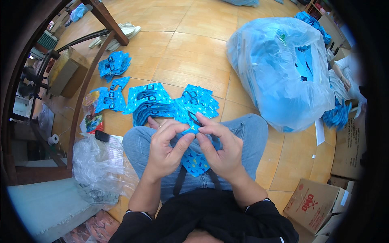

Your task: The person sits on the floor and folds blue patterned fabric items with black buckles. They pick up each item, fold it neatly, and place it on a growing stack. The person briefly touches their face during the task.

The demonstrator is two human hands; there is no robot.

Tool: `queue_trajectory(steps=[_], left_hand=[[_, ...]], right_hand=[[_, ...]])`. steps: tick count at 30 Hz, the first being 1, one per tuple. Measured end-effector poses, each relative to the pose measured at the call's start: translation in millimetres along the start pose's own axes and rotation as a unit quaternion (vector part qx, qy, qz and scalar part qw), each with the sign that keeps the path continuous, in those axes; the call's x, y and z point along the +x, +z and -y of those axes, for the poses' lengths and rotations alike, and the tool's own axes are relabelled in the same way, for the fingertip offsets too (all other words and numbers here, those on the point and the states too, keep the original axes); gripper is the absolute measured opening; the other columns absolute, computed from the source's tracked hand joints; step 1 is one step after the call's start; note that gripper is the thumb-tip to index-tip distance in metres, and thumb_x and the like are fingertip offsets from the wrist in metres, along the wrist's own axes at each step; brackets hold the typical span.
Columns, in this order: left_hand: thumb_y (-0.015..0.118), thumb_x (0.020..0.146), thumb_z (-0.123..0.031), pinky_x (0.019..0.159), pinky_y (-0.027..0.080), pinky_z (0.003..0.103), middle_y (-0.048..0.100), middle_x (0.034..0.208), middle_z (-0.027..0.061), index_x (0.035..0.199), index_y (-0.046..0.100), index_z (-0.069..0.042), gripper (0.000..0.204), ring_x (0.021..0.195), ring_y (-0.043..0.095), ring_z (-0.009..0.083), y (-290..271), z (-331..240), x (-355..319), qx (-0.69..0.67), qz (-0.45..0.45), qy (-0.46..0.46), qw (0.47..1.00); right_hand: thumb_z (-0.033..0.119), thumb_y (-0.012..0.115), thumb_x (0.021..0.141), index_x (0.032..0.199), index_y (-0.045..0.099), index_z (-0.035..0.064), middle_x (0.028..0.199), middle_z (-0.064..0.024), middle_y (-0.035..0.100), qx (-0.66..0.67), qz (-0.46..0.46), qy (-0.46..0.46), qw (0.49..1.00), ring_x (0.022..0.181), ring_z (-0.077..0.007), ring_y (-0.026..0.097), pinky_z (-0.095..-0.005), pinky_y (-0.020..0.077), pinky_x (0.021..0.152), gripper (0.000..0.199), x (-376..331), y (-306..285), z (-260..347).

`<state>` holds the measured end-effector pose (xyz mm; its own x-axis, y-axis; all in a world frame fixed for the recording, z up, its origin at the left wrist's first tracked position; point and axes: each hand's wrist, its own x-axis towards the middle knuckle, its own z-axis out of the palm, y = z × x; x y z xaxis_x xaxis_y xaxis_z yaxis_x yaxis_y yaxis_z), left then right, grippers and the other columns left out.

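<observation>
A blue printed fabric piece [195, 163] hangs over my lap, its upper part raised between my hands. My left hand [167, 148] pinches a small folded part of the cloth between thumb and forefinger, its other fingers held out. Opposite it, my right hand [222, 150] grips the same spot with thumb and fingertips. A black buckle or strap loop [195, 118] shows just beyond my right fingertips. Touching the far side of my hands is a layered stack of blue printed pieces with black buckles [149, 99]. Another such pile [198, 99] fans out to its right.
Smaller blue piles [114, 65] lie farther left. A big translucent bag of blue pieces [275, 77] sits at the right. Cardboard boxes [312, 204] stand at the lower right. Clear plastic wrap [95, 158], a black object [102, 136] and a wooden frame [91, 77] are on the left.
</observation>
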<state>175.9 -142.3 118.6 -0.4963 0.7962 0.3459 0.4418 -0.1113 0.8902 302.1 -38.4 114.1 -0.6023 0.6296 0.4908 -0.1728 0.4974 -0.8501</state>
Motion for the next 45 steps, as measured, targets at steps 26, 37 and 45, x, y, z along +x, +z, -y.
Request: queue_trajectory(steps=[26,37,45], left_hand=[[0.069,0.084,-0.011,0.070,0.045,0.032,0.064,0.084,0.0121,0.091,0.066,0.000,0.014,0.076,0.059,0.0247,3.2,-12.6,2.3,0.018,0.011,-0.015,1.000],[0.065,0.090,-0.012,0.071,0.042,0.025,0.063,0.084,0.0058,0.094,0.065,0.001,0.014,0.077,0.056,0.0116,-7.2,-3.0,2.3,-0.073,-0.008,-0.082,0.994],[0.069,0.086,-0.014,0.072,0.042,0.028,0.062,0.081,0.0044,0.090,0.065,0.000,0.016,0.077,0.056,0.0122,-8.7,6.3,6.1,-0.070,-0.001,-0.119,0.990]], right_hand=[[0.004,0.063,0.085,0.095,0.050,0.0023,0.122,-0.0229,0.051,-0.064,0.064,-0.015,0.996,0.100,-0.0350,0.058,-0.0406,0.0482,0.084,0.017,5.7,-10.1,-1.6],[0.007,0.059,0.091,0.096,0.049,0.0028,0.122,-0.0220,0.051,-0.007,0.009,0.044,0.999,0.102,-0.0280,0.057,-0.0375,0.0453,0.089,0.012,4.5,-16.5,-11.5],[0.011,0.053,0.095,0.100,0.052,0.0008,0.110,-0.0170,0.060,-0.025,-0.039,0.058,0.997,0.097,-0.0263,0.059,-0.0366,0.0454,0.089,0.012,10.1,-26.5,-20.3]])
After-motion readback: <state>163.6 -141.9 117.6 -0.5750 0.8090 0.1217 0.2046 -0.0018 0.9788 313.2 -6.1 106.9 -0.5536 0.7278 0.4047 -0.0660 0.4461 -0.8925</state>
